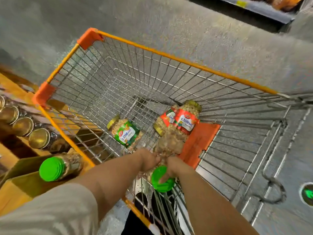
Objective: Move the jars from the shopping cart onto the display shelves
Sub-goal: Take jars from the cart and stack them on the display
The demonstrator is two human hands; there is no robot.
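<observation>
Both of the person's hands were down inside the shopping cart (149, 51) at its near end: the left hand (149, 160) gripped the body of a green-lidded jar (162, 179), and the right hand (176, 167) held the same jar with its thumb across the lid. Three more jars lay on the cart floor, a green-label cashew jar (126, 132) left of centre and two red-label jars (179, 122) touching one another against the orange flap. On the wooden display shelves (20, 185) to the left stood another green-lidded jar (59, 167) and a row of gold-lidded jars (23, 126).
</observation>
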